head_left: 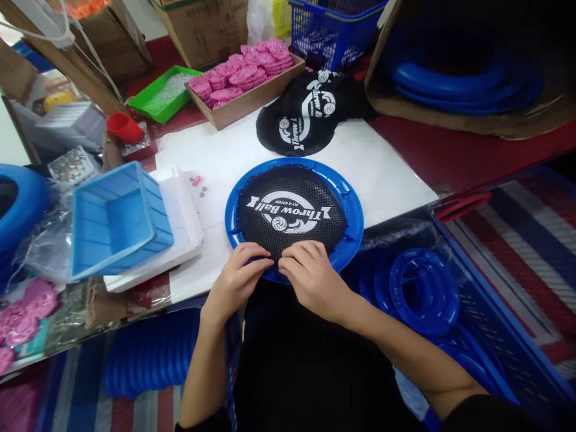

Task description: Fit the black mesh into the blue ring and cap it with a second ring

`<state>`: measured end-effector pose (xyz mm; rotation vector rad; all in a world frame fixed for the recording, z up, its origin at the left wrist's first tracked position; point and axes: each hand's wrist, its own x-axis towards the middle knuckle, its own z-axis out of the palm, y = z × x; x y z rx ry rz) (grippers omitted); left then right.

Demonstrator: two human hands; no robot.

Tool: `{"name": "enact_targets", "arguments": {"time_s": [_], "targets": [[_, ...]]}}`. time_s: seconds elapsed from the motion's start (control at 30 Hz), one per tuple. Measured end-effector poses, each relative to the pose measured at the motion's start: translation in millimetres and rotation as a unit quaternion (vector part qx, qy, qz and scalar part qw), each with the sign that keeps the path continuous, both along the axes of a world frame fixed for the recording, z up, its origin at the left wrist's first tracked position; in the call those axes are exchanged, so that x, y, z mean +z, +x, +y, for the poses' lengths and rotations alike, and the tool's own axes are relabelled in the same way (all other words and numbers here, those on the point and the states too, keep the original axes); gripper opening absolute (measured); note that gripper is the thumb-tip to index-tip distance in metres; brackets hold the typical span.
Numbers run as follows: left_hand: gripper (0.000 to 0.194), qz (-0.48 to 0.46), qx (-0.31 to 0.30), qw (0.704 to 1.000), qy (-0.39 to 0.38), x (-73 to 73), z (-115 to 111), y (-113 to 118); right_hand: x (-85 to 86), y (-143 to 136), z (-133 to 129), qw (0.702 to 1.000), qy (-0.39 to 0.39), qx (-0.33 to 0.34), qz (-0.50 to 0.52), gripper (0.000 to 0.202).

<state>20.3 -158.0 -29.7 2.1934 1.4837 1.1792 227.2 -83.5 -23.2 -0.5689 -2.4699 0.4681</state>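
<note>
A round blue plastic ring (354,213) lies at the table's near edge, against my body. Across its opening is a black mesh disc (288,207) printed with white "Throw Ball" lettering. At the near side of the ring, my left hand (238,273) pinches the mesh's edge, fingers closed. Just right of it, my right hand (315,279) has its fingertips closed on the same edge, a small gap between the hands. The fingers cover that part of the rim. More printed mesh discs (294,120) lie overlapping beyond the ring.
A light-blue bin (119,225) stands at left on a white slab. Behind are a green tray (162,93), a cardboard tray of pink pieces (243,75) and a blue basket (337,36). Blue rings (423,291) sit in a crate at right; a carton (378,54) holds others.
</note>
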Motion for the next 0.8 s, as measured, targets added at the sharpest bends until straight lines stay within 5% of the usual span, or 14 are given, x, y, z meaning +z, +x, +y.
{"name": "enact_targets", "arguments": {"time_s": [0.8], "targets": [[0.031,-0.012,-0.046,0.999,0.004,-1.5,0.3,-7.5,3.1,3.3,1.6,0.999,-0.027,0.034,-0.026,0.015]]}}
